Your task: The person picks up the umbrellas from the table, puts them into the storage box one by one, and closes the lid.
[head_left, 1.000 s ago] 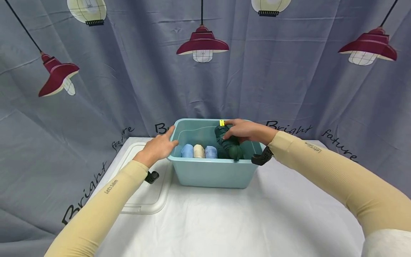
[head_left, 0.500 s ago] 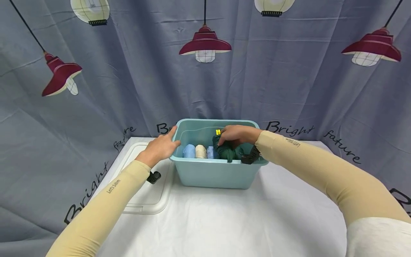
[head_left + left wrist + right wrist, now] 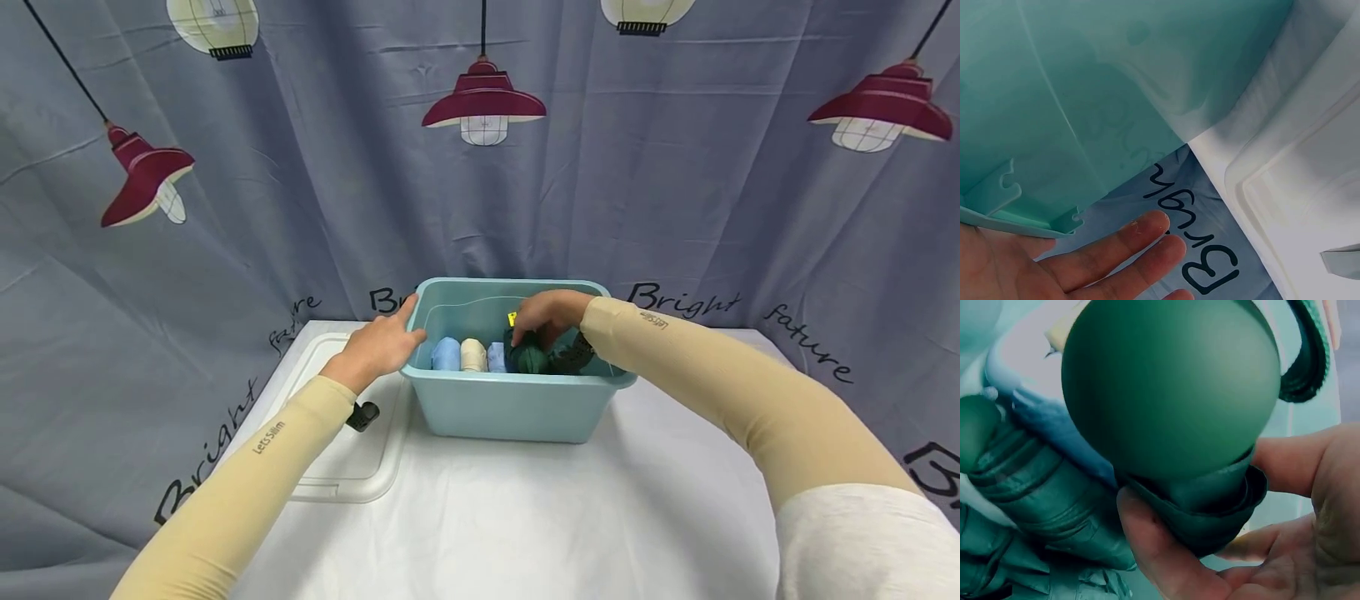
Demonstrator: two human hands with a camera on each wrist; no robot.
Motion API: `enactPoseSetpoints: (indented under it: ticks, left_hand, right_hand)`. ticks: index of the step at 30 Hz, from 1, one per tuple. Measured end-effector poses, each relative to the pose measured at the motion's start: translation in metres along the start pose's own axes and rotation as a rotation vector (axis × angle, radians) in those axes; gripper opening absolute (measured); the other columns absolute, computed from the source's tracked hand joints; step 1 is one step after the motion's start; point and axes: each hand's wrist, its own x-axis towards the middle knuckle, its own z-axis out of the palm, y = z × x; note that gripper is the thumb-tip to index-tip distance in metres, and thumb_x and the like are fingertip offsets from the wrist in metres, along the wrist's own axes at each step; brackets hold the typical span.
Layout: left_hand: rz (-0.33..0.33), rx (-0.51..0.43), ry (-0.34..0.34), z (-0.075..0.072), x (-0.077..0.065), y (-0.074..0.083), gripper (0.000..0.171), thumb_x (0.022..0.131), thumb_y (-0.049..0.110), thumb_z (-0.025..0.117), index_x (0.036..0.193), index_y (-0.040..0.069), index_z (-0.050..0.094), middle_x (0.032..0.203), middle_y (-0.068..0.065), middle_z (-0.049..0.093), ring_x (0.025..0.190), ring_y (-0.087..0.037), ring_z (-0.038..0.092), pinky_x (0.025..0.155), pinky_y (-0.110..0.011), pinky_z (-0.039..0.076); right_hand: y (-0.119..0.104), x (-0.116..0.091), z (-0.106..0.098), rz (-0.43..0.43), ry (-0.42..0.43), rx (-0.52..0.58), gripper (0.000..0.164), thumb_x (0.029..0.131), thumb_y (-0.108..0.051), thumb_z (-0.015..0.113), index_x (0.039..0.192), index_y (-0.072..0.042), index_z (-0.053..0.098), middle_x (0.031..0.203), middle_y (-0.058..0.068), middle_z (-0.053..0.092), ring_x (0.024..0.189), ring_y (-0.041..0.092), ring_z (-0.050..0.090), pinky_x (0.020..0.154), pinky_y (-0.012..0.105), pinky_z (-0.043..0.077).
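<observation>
My right hand [image 3: 553,312] is down inside a light blue-green plastic box [image 3: 510,408]. It grips a dark green folding umbrella [image 3: 1172,387], whose round handle end and wrist strap show in the right wrist view. Beside it in the box lie other dark green folded umbrellas [image 3: 1054,487], partly hidden in the head view. To their left are a light blue roll [image 3: 446,354], a cream roll [image 3: 473,355] and a second blue roll [image 3: 496,357]. My left hand [image 3: 377,346] rests at the box's left rim, its visible fingers extended.
A white lid [image 3: 352,458] lies flat on the white-covered table [image 3: 510,517], left of the box and below my left forearm. Close behind the box hangs a grey-blue curtain [image 3: 360,208] printed with lamps.
My right hand has moved lower into the box, taking the green umbrella down with it. The left hand stays at the rim.
</observation>
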Motion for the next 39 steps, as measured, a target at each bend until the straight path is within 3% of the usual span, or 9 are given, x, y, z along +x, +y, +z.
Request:
enactPoseSetpoints:
  ticks: [2,5,9,13,19,22,25,33,39]
  left_hand:
    - [-0.001,0.011,0.005,-0.001,-0.001,0.0,0.075,0.101,0.047,0.037,0.164,0.028,0.002,0.11,-0.016,0.069,0.095,-0.029,0.066,0.072,-0.045,0.047]
    - [-0.005,0.017,0.007,-0.003,-0.002,0.002,0.074,0.101,0.047,0.037,0.164,0.028,0.002,0.117,-0.018,0.067,0.099,-0.031,0.066,0.075,-0.047,0.048]
    - [0.002,0.005,0.003,-0.002,-0.001,0.003,0.075,0.101,0.047,0.037,0.164,0.029,0.001,0.1,-0.014,0.068,0.091,-0.029,0.066,0.073,-0.045,0.048]
    - [0.009,0.007,0.016,-0.003,0.002,0.002,0.075,0.1,0.047,0.036,0.164,0.029,0.001,0.102,-0.013,0.068,0.09,-0.028,0.066,0.071,-0.045,0.047]
    - [-0.002,0.016,0.012,-0.001,0.002,0.0,0.075,0.1,0.048,0.035,0.164,0.029,0.002,0.134,-0.018,0.061,0.105,-0.033,0.064,0.078,-0.05,0.048]
    - [-0.006,0.018,0.012,0.0,0.003,-0.001,0.075,0.1,0.048,0.035,0.164,0.03,0.001,0.143,-0.019,0.055,0.111,-0.035,0.063,0.081,-0.052,0.048]
    - [-0.007,0.017,0.012,0.001,0.003,-0.001,0.075,0.1,0.048,0.035,0.164,0.031,0.0,0.141,-0.019,0.056,0.11,-0.034,0.063,0.082,-0.052,0.048]
    - [-0.001,0.014,0.005,0.0,0.0,0.0,0.075,0.1,0.047,0.034,0.164,0.03,-0.001,0.131,-0.019,0.062,0.103,-0.032,0.064,0.079,-0.05,0.048]
    - [-0.004,0.001,-0.004,0.0,-0.002,0.001,0.074,0.101,0.048,0.035,0.164,0.031,-0.001,0.13,-0.019,0.063,0.104,-0.033,0.064,0.081,-0.051,0.047]
  right_hand:
    - [0.0,0.004,0.0,0.004,0.002,-0.022,0.043,0.1,-0.011,0.055,0.138,0.008,0.05,0.143,0.024,0.05,0.126,0.032,0.056,0.101,0.044,0.051]
    - [-0.001,0.008,0.001,0.014,0.002,-0.01,0.043,0.1,-0.011,0.056,0.138,0.008,0.049,0.142,0.024,0.051,0.124,0.032,0.058,0.099,0.044,0.052]
    - [-0.003,0.009,0.001,0.038,-0.017,0.023,0.042,0.1,-0.009,0.057,0.138,0.008,0.049,0.144,0.024,0.049,0.126,0.033,0.056,0.096,0.043,0.054]
    - [-0.003,0.005,-0.001,0.027,-0.057,0.005,0.045,0.102,-0.009,0.055,0.142,0.009,0.045,0.148,0.023,0.045,0.131,0.033,0.053,0.1,0.043,0.051]
    - [0.002,0.003,-0.007,0.022,-0.041,-0.105,0.044,0.101,-0.012,0.057,0.139,0.008,0.05,0.146,0.022,0.047,0.118,0.028,0.061,0.101,0.039,0.051]
    - [0.004,0.001,-0.008,0.024,-0.043,-0.095,0.048,0.1,-0.012,0.058,0.143,0.007,0.046,0.152,0.025,0.04,0.124,0.034,0.06,0.101,0.041,0.051]
    - [0.005,-0.002,-0.008,0.016,-0.045,-0.095,0.052,0.101,-0.013,0.057,0.146,0.006,0.042,0.155,0.029,0.036,0.128,0.038,0.057,0.101,0.043,0.051]
    - [0.007,-0.016,-0.012,-0.01,-0.037,-0.173,0.053,0.103,-0.018,0.055,0.148,0.004,0.041,0.145,0.03,0.049,0.128,0.038,0.058,0.101,0.045,0.051]
    - [0.011,-0.029,-0.016,-0.052,-0.031,-0.202,0.068,0.103,-0.023,0.055,0.158,0.002,0.024,0.153,0.031,0.039,0.134,0.041,0.052,0.105,0.047,0.048]
